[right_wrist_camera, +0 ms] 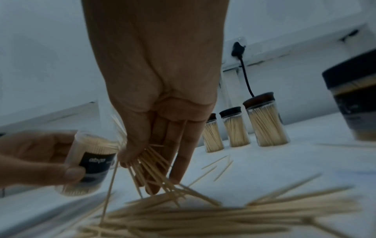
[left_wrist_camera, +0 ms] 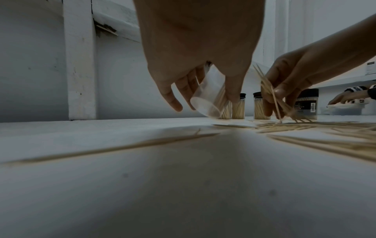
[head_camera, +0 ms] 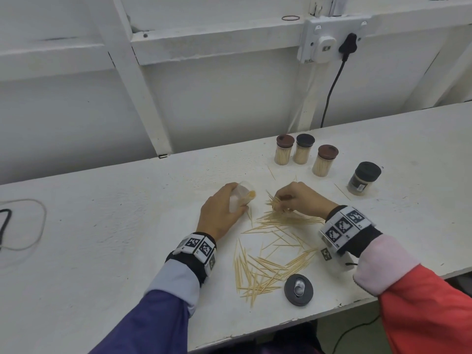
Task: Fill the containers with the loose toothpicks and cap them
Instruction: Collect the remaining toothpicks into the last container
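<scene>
You are well into the job but not near the end of it. Four capped containers (head_camera: 302, 152) packed with toothpicks stand upright at the back of the surface (head_camera: 102, 238), so that part looks finished. Your left hand (head_camera: 221, 213) has its fingers curled round the open container (head_camera: 240, 196), tilted with its mouth toward your other hand; it already holds a good many toothpicks, though you cannot judge how full it is. Your right hand (head_camera: 300, 200) pinches a small bunch of toothpicks (head_camera: 277, 203) between thumb and fingers, just beside that mouth and with its lower tips close over the pile, not yet inside. A large scatter of loose toothpicks (head_camera: 270, 261) lies across the surface in front of you, so many more handfuls are left. The dark cap (head_camera: 298, 290) sits near the front edge, well apart from the open container, waiting to go on.
</scene>
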